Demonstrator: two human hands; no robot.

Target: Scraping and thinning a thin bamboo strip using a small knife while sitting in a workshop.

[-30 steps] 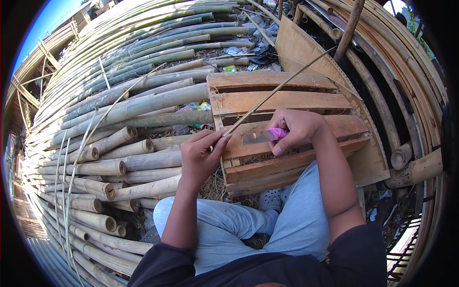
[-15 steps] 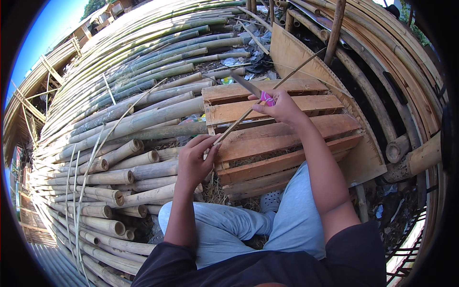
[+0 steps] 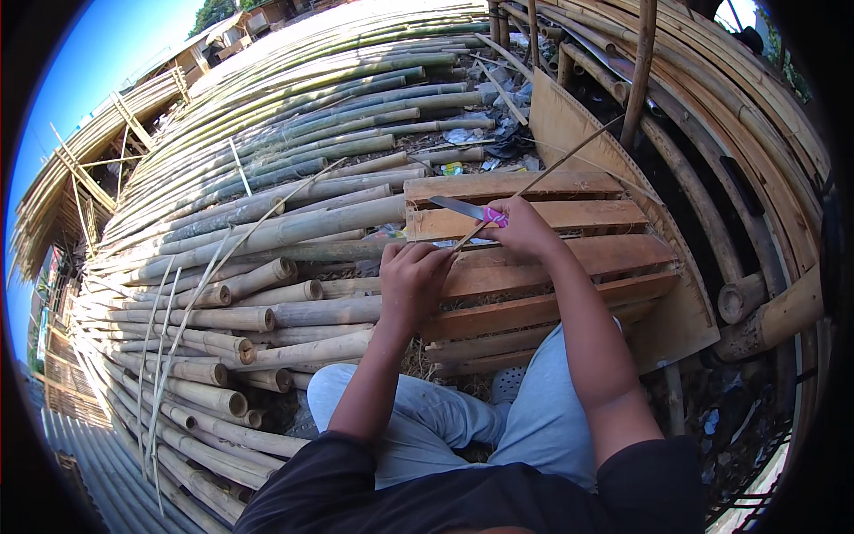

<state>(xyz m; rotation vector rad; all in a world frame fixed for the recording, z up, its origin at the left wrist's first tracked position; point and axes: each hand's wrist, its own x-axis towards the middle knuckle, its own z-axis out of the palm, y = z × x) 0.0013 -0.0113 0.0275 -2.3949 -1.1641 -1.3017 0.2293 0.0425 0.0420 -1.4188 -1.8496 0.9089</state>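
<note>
A long thin bamboo strip runs slantwise over a wooden slatted crate in front of my legs. My left hand is closed on the strip's near part. In my right hand is a knife, gripped by its pink patterned handle. The knife blade points left above the slats, close to the strip. The strip passes at my right fingers and reaches up past them to the right. How the blade's edge meets the strip is hidden by my fingers.
Stacked bamboo poles fill the left and far side. Several thin split strips lean across them. A tan curved panel stands behind the crate, beside an upright post. Long wooden boards lie at right.
My hands have come closer together along the strip, the right one drawn back toward the left. The knife blade lies flatter. The whole view has shifted slightly.
</note>
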